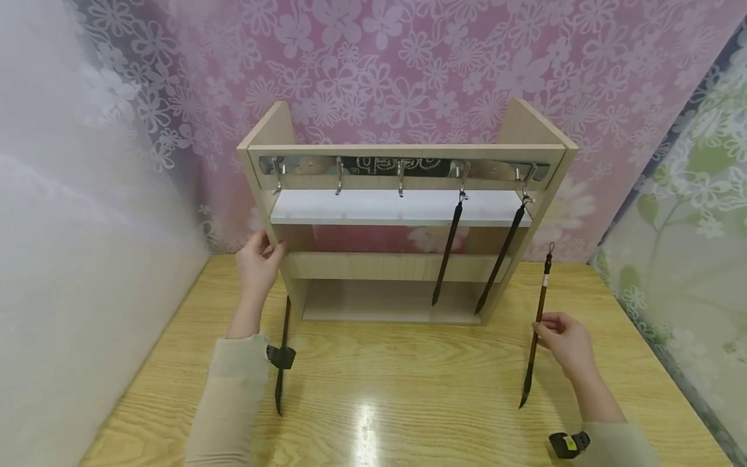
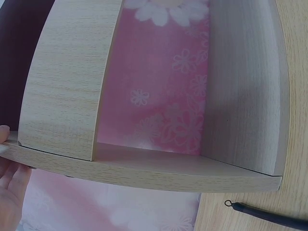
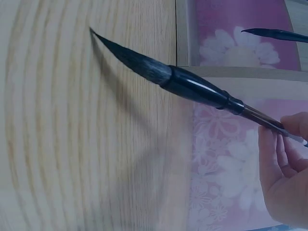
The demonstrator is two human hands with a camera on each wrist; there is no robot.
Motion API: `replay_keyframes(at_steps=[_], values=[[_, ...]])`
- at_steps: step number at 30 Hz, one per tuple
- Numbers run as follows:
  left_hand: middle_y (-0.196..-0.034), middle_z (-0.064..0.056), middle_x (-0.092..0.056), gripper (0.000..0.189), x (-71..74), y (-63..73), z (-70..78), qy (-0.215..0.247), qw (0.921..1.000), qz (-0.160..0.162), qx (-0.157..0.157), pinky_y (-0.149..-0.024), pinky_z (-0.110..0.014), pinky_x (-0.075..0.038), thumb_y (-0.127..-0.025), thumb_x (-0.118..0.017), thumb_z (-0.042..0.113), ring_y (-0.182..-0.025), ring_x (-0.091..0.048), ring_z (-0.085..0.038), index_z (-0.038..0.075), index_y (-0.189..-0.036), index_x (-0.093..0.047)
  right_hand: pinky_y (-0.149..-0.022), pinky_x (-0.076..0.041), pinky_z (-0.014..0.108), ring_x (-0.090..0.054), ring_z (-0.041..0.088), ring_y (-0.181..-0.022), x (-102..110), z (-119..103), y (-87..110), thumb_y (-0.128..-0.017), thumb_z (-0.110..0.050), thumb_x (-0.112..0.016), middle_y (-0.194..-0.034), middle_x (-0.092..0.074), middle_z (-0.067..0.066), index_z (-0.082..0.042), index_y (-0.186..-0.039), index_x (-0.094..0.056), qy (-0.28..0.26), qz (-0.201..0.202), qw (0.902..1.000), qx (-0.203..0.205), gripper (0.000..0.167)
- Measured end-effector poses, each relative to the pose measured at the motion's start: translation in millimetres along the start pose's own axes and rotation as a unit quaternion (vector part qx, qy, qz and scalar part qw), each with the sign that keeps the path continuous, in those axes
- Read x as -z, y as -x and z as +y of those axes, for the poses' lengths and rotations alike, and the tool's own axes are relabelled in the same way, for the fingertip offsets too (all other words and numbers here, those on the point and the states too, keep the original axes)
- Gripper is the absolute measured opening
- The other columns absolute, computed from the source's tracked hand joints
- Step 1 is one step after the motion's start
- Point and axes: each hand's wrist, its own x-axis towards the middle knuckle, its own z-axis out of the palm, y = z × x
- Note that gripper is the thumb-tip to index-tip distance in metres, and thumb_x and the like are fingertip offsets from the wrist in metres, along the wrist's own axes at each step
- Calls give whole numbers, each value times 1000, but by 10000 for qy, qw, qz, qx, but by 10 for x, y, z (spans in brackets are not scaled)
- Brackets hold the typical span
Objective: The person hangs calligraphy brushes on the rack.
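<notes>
A wooden shelf rack (image 1: 385,266) stands on the table with a metal hook rail (image 1: 327,166) across its upper front. My left hand (image 1: 258,266) pinches the rack's left side panel, thumb and fingers on opposite faces. On the right, my right hand (image 1: 569,344) holds a calligraphy brush (image 1: 540,305) between thumb and fingers, clear of the rack. Its dark bristles (image 3: 134,62) point down and its hanging loop is uppermost. Two calligraphy brushes hang by their loops from the right-hand hooks, one brush (image 1: 447,253) left of the other brush (image 1: 500,259).
Another brush (image 1: 279,389) lies on the wooden table (image 1: 420,389) by my left forearm, which partly covers it. The three left-hand hooks bear no brush. Behind the rack hangs a pink flowered backdrop (image 1: 373,71); a pale wall (image 1: 99,227) is at the left.
</notes>
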Motion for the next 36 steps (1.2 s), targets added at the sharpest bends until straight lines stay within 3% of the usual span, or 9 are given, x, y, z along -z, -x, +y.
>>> replay_keyframes(at_steps=[8, 12, 15, 18, 36], values=[[-105, -25, -57, 31, 3, -7, 17, -35, 10000, 28, 69, -77, -28, -51, -80, -59, -2, -100, -55, -31, -9, -111, -55, -61, -54, 21, -54, -1, -68, 10, -65, 53, -88, -13, -54, -84, -56, 9, 14, -109, -46, -66, 218, 9997, 74, 36], [-105, -28, -56, 30, 8, 23, 172, -131, 9999, 5, 105, -79, -31, -50, -80, -58, -5, -101, -54, -34, -11, -110, -54, -61, -53, 19, -55, 0, -68, 2, -50, 59, -87, -12, -56, -83, -56, 5, 11, -106, -49, -169, 335, 9993, 71, 31], [-105, -28, -57, 30, 11, 23, 154, -215, 9997, 0, 84, -79, -30, -50, -80, -58, -3, -101, -54, -34, -11, -109, -54, -61, -53, 18, -55, 0, -68, -10, -117, 93, -87, -12, -56, -81, -56, -1, 10, -105, -50, -237, 426, 9988, 98, 29], [-104, -23, -58, 30, 9, 2, 3, -210, 9998, 5, 17, -77, -27, -51, -81, -60, 2, -100, -56, -29, -7, -110, -56, -61, -52, 17, -54, -1, -69, -21, -248, 149, -87, -14, -56, -80, -55, -5, 12, -106, -48, -142, 471, 9986, 183, 32], [-103, -22, -60, 29, 3, 10, 16, -264, 9996, 30, 70, -77, -28, -51, -81, -60, 1, -98, -57, -27, -6, -109, -57, -57, -49, 13, -51, -5, -71, -92, -672, 308, -83, -17, -63, -81, -56, -6, 4, -101, -56, 541, 614, 9943, 685, 29]])
